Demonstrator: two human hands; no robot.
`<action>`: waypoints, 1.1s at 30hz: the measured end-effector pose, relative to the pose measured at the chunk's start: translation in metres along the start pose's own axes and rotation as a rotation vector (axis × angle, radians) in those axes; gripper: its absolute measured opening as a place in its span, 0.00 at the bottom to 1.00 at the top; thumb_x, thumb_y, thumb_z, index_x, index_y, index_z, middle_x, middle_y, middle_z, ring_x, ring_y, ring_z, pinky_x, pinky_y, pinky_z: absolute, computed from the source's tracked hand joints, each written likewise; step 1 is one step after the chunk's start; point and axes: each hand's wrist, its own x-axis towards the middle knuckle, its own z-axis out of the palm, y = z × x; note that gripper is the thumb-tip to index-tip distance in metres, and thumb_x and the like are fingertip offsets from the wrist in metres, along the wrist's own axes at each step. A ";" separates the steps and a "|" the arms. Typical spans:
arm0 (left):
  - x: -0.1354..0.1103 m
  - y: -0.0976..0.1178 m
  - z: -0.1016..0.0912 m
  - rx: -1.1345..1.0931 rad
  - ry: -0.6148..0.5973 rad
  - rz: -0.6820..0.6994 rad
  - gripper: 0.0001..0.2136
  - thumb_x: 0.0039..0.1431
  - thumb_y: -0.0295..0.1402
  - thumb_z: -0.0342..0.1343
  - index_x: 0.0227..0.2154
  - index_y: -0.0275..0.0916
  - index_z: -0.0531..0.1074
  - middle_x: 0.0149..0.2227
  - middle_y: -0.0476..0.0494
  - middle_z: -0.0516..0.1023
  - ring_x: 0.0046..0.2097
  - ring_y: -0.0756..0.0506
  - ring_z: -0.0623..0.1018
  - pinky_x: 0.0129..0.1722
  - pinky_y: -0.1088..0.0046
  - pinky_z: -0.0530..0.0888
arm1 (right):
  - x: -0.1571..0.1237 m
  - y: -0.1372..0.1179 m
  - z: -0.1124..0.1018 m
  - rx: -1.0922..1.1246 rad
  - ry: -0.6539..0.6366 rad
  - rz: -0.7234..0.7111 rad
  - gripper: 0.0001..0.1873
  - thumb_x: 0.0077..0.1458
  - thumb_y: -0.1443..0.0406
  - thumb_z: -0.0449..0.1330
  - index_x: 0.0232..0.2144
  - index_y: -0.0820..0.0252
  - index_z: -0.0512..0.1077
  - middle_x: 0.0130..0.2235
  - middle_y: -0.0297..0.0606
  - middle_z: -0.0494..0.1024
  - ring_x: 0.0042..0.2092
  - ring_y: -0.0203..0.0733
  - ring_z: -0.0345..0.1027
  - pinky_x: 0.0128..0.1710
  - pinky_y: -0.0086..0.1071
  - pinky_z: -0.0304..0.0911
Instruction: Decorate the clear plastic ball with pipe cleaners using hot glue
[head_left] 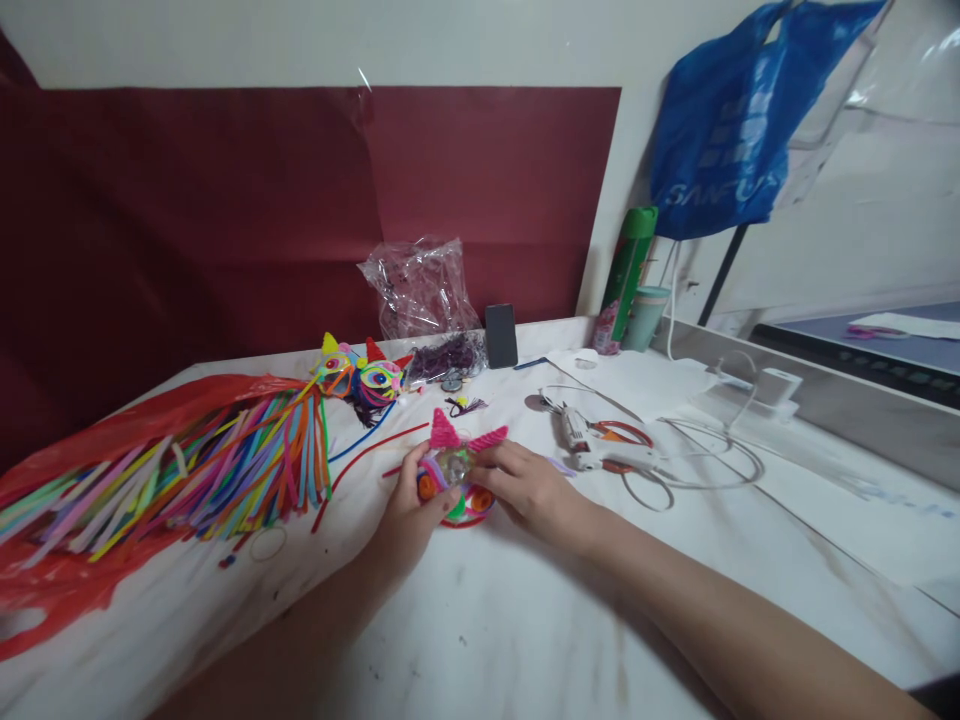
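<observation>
Near the middle of the white marble table (525, 640), I hold a small round craft face made of bright fuzzy pipe cleaners, with two pink pointy ears (456, 470). My left hand (409, 510) grips it from the left side, with the thumb up against its front. My right hand (529, 488) grips it from the right side, with fingers touching one pink ear. Both hands are closed on it, one on each side, and its bottom rests on the table.

Toward the left edge lies a big bunch of long pipe cleaners in many colours (195, 465) on a red plastic sheet (90, 430). Two finished colourful faces with pointy ears (364, 378) sit just behind that bunch. A crinkly clear plastic bag (420, 285) stands near the back edge, and a small dark block (501, 335) stands just beside it. Just right of my right hand lies a white glue gun (600, 450) with its white cord (705, 470) curled around it. A green can (628, 270) stands at the back right corner, and a blue bag (735, 120) hangs above it.
</observation>
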 end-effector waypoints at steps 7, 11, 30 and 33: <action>0.004 -0.011 -0.007 -0.046 -0.042 0.018 0.33 0.51 0.39 0.59 0.59 0.40 0.58 0.55 0.39 0.71 0.54 0.40 0.72 0.55 0.63 0.66 | 0.003 0.001 -0.002 0.009 0.013 0.021 0.13 0.63 0.73 0.48 0.40 0.63 0.73 0.35 0.44 0.74 0.36 0.42 0.65 0.34 0.32 0.65; 0.010 -0.018 -0.013 -0.060 -0.055 0.053 0.30 0.51 0.38 0.59 0.58 0.41 0.61 0.55 0.40 0.71 0.55 0.39 0.71 0.55 0.62 0.66 | 0.002 0.005 -0.002 -0.003 0.016 0.034 0.14 0.62 0.74 0.48 0.40 0.64 0.73 0.35 0.45 0.74 0.36 0.42 0.66 0.32 0.32 0.65; 0.007 -0.002 0.003 0.106 0.084 0.034 0.26 0.44 0.32 0.58 0.50 0.40 0.64 0.39 0.47 0.74 0.38 0.47 0.73 0.39 0.71 0.70 | 0.003 -0.008 -0.003 0.084 0.024 0.031 0.12 0.59 0.69 0.53 0.44 0.63 0.71 0.40 0.48 0.72 0.41 0.47 0.64 0.40 0.41 0.67; 0.005 -0.001 0.005 0.124 0.085 0.038 0.27 0.44 0.34 0.59 0.51 0.39 0.64 0.43 0.44 0.74 0.40 0.46 0.73 0.40 0.70 0.70 | 0.004 -0.011 -0.003 0.095 0.019 0.045 0.11 0.59 0.68 0.54 0.43 0.62 0.72 0.40 0.47 0.71 0.41 0.47 0.63 0.40 0.41 0.67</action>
